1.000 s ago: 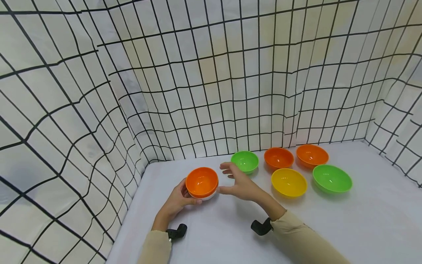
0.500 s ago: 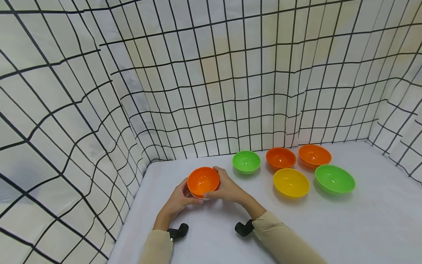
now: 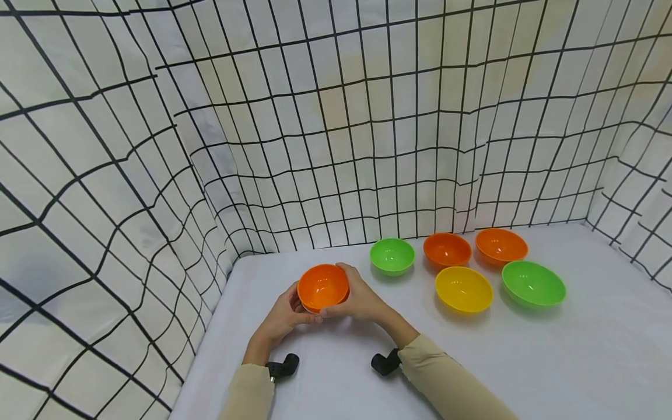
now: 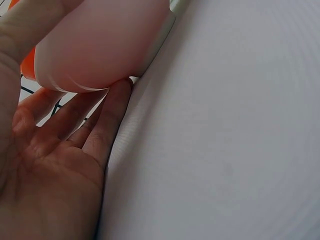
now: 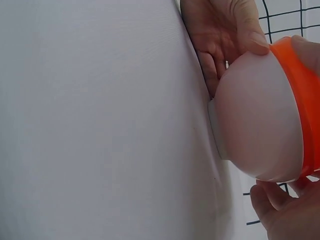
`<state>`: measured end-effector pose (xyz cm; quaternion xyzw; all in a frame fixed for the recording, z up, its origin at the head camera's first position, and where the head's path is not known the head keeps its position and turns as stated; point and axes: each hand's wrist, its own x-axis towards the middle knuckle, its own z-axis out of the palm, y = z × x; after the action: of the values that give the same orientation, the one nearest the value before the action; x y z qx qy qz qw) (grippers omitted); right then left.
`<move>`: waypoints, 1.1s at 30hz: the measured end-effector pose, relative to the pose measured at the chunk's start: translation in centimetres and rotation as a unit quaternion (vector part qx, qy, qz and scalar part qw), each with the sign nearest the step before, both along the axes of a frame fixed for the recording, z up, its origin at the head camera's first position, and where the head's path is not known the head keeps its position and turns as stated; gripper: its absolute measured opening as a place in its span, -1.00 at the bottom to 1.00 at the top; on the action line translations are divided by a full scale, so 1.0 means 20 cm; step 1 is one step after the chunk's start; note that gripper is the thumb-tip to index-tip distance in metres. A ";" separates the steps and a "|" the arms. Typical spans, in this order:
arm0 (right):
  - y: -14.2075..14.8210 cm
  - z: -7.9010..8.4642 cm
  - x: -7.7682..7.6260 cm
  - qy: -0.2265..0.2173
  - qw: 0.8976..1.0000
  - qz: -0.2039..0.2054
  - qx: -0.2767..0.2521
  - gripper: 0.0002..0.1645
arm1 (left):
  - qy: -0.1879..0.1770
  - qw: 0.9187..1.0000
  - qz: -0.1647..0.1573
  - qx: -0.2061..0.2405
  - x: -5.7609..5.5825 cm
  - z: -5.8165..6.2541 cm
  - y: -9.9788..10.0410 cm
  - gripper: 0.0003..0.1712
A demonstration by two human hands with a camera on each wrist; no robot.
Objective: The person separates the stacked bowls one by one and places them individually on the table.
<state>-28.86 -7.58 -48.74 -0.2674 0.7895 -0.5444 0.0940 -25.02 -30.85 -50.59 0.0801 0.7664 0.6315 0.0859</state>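
Note:
In the head view an orange bowl [image 3: 322,286] sits nested inside a white bowl, left of the table's middle. The white bowl [image 5: 260,115] shows from the side in the right wrist view, its foot at the tablecloth and the orange wall rising above its rim. My left hand [image 3: 280,315] holds the white bowl from the left, thumb in front and fingers curved round its far side. From the right, my right hand [image 3: 362,297] grips the orange bowl near its rim, thumb towards me and fingers behind. Both hands' thumbs nearly meet at the front.
To the right stand a small green bowl [image 3: 392,256], two orange bowls [image 3: 447,251] at the back, a yellow bowl [image 3: 464,290] and a larger green bowl [image 3: 533,284]. White cloth with a black grid [image 3: 336,146] rises behind and beside the white-covered table [image 3: 525,361].
My right hand has moved left from beside the small green bowl and taken hold of the orange bowl. The left hand has kept its hold, nearly still.

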 end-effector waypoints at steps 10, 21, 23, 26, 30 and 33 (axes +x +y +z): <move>0.00 -0.02 0.00 0.020 1.000 -0.011 -0.008 0.38 | 0.004 1.000 -0.001 -0.009 0.00 0.00 0.00 0.07; 0.01 0.03 0.00 0.034 0.999 -0.036 -0.020 0.30 | -0.009 1.000 0.014 -0.012 0.00 0.01 0.01 0.09; 0.02 0.05 -0.01 0.027 0.998 -0.042 -0.027 0.29 | -0.010 1.000 0.016 -0.016 0.00 0.00 0.01 0.09; 0.04 0.09 -0.02 0.015 0.998 -0.048 -0.040 0.27 | -0.015 0.999 0.026 -0.024 0.00 0.00 0.01 0.10; 0.09 0.13 -0.04 -0.005 0.997 -0.050 -0.059 0.23 | -0.019 0.999 0.036 -0.034 0.00 0.00 0.01 0.12; 0.13 0.17 -0.05 -0.017 0.996 -0.052 -0.065 0.21 | -0.017 0.999 0.033 -0.037 0.00 0.00 0.01 0.13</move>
<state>-29.83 -5.01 -45.37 -0.2225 0.7637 -0.6029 0.0616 -25.02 -30.58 -50.50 0.0409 0.7901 0.6063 0.0810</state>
